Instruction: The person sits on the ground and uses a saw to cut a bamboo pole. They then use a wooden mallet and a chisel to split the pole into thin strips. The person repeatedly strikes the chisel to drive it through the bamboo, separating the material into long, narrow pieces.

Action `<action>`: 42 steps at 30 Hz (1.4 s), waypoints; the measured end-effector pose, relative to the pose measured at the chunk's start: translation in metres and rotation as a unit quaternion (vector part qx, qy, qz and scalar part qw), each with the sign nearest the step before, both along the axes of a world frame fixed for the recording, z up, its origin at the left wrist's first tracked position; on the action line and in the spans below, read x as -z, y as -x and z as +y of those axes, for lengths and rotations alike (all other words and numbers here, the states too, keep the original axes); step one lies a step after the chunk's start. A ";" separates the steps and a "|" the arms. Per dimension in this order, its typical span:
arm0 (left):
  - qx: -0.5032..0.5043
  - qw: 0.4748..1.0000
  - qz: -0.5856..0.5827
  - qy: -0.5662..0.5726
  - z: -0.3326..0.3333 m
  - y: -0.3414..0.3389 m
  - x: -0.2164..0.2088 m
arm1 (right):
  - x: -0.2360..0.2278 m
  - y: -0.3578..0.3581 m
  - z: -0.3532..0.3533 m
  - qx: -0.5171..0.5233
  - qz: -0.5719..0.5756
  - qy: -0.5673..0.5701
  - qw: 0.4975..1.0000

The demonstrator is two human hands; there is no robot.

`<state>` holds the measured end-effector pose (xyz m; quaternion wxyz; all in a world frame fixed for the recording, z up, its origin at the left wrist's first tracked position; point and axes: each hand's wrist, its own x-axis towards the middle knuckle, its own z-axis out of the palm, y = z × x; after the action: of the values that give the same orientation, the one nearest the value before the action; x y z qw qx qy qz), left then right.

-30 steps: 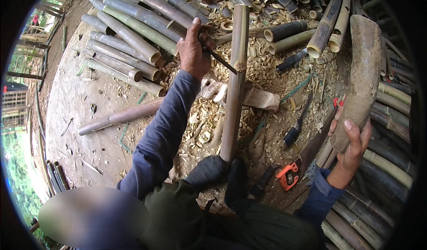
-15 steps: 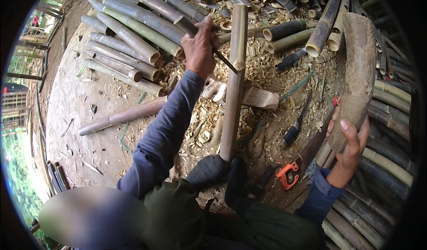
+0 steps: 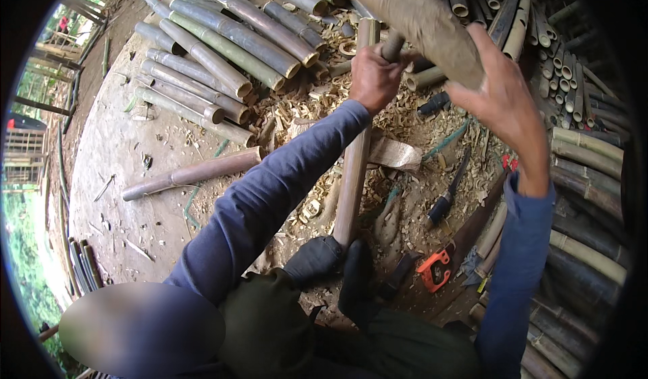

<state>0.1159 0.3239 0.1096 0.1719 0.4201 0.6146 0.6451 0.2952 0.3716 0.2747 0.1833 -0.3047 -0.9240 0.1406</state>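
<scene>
My left hand (image 3: 376, 78) is closed round the dark handle (image 3: 393, 45) of a chisel, over the upper part of a bamboo pole (image 3: 352, 183). The blade is hidden behind the hand. My right hand (image 3: 506, 92) grips the narrow end of a thick, rough wooden club (image 3: 425, 24), blurred by motion. The club slants up and left, its body just above the chisel handle; whether the two touch I cannot tell. The pole leans across a pale wood block (image 3: 398, 155), its near end between my dark-covered feet (image 3: 314, 257).
Cut bamboo lengths (image 3: 229, 38) lie in rows at the far left, with more stacked on the right (image 3: 587, 176). Wood shavings (image 3: 310, 207) cover the ground round the block. A dark-handled blade (image 3: 442, 203) and an orange-handled saw (image 3: 432, 271) lie right of the pole. One loose bamboo length (image 3: 192, 173) lies left.
My right hand has swung the club up and left from the right side to the chisel. My left hand has shifted right, over the pole, with the chisel handle turned more upright.
</scene>
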 end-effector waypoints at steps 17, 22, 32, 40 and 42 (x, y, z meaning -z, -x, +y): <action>0.144 0.978 -0.140 0.049 0.004 0.018 0.003 | -0.006 0.009 -0.006 -0.004 -0.048 0.130 0.990; 0.133 0.984 -0.072 0.093 -0.018 -0.004 -0.009 | 0.005 -0.029 -0.028 0.003 0.159 0.146 0.976; 0.074 0.938 -0.338 0.012 -0.069 0.012 0.025 | 0.037 -0.104 -0.083 0.181 0.232 0.341 0.893; 0.032 0.795 -0.603 -0.056 -0.083 0.078 0.081 | 0.066 -0.106 -0.073 0.200 0.229 0.366 0.880; 0.049 0.780 -0.621 -0.054 -0.085 0.089 0.089 | 0.066 -0.103 -0.074 0.201 0.233 0.382 0.871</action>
<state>0.0269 0.2385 0.0207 0.5251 -0.0335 0.3167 0.7892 0.3983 0.2972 0.2091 0.2867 -0.4884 -0.6477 0.5097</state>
